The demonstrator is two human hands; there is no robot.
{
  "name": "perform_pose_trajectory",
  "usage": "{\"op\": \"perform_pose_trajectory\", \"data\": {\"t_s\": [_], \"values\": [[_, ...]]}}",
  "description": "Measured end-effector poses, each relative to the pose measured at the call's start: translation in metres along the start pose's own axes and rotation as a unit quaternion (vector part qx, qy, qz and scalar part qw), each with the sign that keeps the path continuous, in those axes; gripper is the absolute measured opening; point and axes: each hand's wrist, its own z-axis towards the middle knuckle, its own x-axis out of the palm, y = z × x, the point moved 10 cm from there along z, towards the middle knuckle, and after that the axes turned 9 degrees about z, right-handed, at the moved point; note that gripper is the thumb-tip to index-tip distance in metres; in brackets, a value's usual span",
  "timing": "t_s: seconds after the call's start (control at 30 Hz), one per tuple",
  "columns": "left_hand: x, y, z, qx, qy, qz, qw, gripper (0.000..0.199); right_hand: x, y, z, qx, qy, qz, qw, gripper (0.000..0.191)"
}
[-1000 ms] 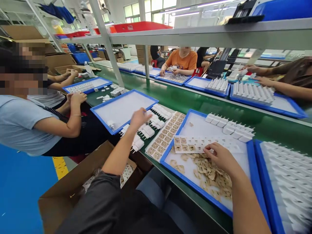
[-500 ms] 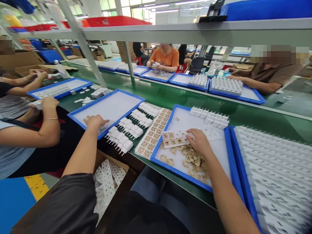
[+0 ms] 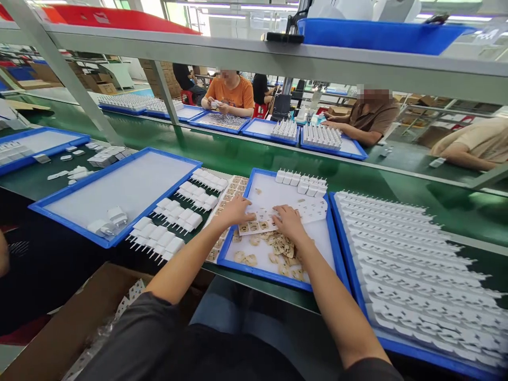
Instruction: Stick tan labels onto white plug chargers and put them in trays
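Observation:
A white backing sheet (image 3: 313, 210) with tan cut-out pads on its left part lies across the blue-rimmed tray (image 3: 262, 272). My right hand (image 3: 289, 222) grips the sheet near its middle, fingertips on its upper side. At the sheet's left end is my left hand (image 3: 237, 210), thumb and fingers apart over the pads; whether it touches the sheet is hard to see. Loose tan pads (image 3: 283, 246) are heaped below the sheet. White plug housings (image 3: 301, 182) stand at the tray's back edge. More tan-pad sheets (image 3: 216, 246) lie under my left forearm.
Rows of white plug housings (image 3: 166, 217) lie to the left, beside another blue-rimmed tray (image 3: 115, 185) holding a few plugs. A full tray of plugs (image 3: 413, 275) sits at the right. Overhead runs a shelf (image 3: 222, 55). Co-workers sit across the green bench (image 3: 222, 151).
My left hand has left the left tray, where a few white plugs now lie, and come right to the sheet. My right hand stays at the sheet. The view has turned right.

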Motion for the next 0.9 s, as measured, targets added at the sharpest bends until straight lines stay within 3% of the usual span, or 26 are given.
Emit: {"op": "perform_pose_trajectory", "data": {"t_s": [0.17,0.27,0.4,0.5,0.7,0.9], "values": [[0.006,-0.003,0.023,-0.029,0.022,-0.054,0.998,0.029,-0.004,-0.004,-0.003,0.025,-0.01,0.021,0.999,0.034],[0.006,0.0,0.024,-0.03,0.056,-0.139,0.988,0.019,-0.011,0.002,-0.002,-0.001,-0.044,0.059,0.997,0.033],[0.009,-0.003,0.019,-0.038,0.098,-0.298,0.949,0.022,-0.03,0.03,-0.008,-0.139,-0.109,0.14,0.974,0.031],[0.014,-0.008,0.015,-0.039,0.123,-0.405,0.905,0.03,-0.037,0.048,-0.016,-0.223,-0.11,0.18,0.952,0.027],[0.026,-0.014,0.011,-0.05,0.173,-0.537,0.824,0.045,-0.043,0.056,-0.021,-0.25,-0.12,0.2,0.94,0.019],[0.035,-0.013,0.012,-0.067,0.188,-0.59,0.782,0.044,-0.048,0.059,-0.023,-0.262,-0.134,0.224,0.929,0.016]]}}
